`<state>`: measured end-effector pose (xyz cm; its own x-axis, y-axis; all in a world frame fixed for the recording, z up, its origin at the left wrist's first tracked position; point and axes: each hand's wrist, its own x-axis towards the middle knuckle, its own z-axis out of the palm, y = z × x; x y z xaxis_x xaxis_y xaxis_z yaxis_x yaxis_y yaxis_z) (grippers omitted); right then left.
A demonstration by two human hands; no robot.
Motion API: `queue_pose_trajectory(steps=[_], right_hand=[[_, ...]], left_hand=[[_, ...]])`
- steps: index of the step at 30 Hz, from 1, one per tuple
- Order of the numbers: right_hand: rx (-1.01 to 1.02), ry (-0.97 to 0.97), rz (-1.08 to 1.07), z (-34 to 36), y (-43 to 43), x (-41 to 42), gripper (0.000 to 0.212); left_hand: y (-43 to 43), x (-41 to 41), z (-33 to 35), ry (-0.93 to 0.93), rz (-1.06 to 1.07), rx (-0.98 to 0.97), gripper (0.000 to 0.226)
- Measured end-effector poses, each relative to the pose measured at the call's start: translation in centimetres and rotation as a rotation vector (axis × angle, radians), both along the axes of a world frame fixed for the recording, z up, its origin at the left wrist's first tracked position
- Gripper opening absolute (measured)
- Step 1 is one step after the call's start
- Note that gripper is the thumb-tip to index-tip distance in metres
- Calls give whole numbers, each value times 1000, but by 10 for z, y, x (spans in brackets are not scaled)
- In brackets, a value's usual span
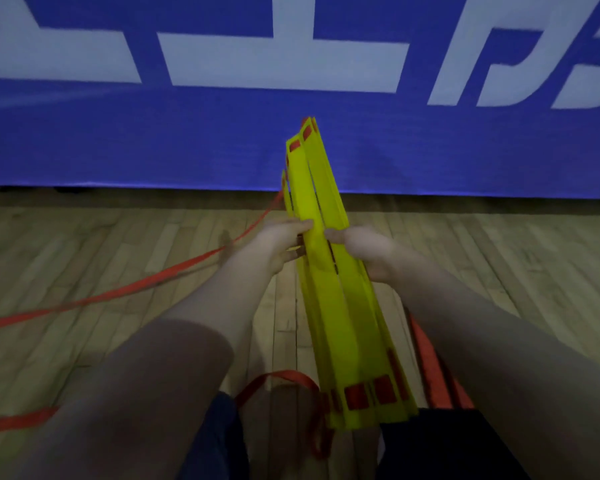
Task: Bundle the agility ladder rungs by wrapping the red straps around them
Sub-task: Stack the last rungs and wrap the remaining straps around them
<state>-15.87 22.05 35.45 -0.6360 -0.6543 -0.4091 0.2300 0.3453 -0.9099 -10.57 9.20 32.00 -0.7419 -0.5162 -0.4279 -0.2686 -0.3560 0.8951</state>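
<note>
Nearest the camera, the person's dark shorts (440, 445) are framing the bottom edge, and the lower end of the stack of flat yellow plastic ladder rungs (340, 306) is resting just above them, its red strap tabs showing through slots. A loop of the flat red woven strap (278, 379) is curling out to the left of that lower end, while more red strap is bunching to the right of it, partly hidden behind the right forearm.

Both bare forearms are reaching forward and converging on the middle of the rung stack, which is tilting up and away from the body. The left hand (278, 244) is gripping the stack's left edge, palm turned inward, its fingers (300, 225) curling over the front face and pressing together against the plastic. The right hand (364, 251) is clasping the right edge opposite, its fingers wrapping round the stack; the fingertips are largely hidden behind the rungs.

Left of the stack, a long run of red strap is trailing away slack across the pale wooden plank floor (118, 244). Beyond the stack's upper end, a blue banner with large white lettering (291, 64) is hanging down to the floor.
</note>
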Motion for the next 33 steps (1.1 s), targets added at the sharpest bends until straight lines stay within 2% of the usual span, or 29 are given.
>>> queue_pose_trajectory(steps=[2,5,7,9,12,14,15,17,20,22,24,25,29,33], right_hand=[[13,126,-12,1,6,10,24],[163,395,61,-1,14,23,34],[194,454,73,0,22,28,40],[169,474,117,2,29,30,33],[278,543,152,2,34,23,36],[252,598,21,1,33,15,27],[196,597,-52,0,33,10,17],[76,520,-139,4,36,3,12],[-49,374,-136,8,44,-3,14],[-119,291,-104,12,48,-3,14],[-165,245,-77,14,52,-1,18],[-180,240,-66,15,54,-1,18],[-194,224,-29,16,61,-2,19],[-146,332,0,11,60,-6,18]], left_hand=[[10,6,13,-10,31,-68,13],[22,13,26,-34,110,-160,26],[29,16,32,-13,160,-212,32],[32,17,36,16,168,-318,28],[37,15,45,-5,103,-707,19],[43,13,55,8,59,-985,24],[45,13,59,55,47,-1024,28],[48,11,64,177,120,-916,31],[48,3,63,277,301,-664,23],[52,-5,60,239,270,-563,22],[55,-12,58,183,187,-422,37],[57,-13,58,178,154,-358,39],[54,-13,58,217,124,-221,20],[45,-14,53,171,177,-201,26]])
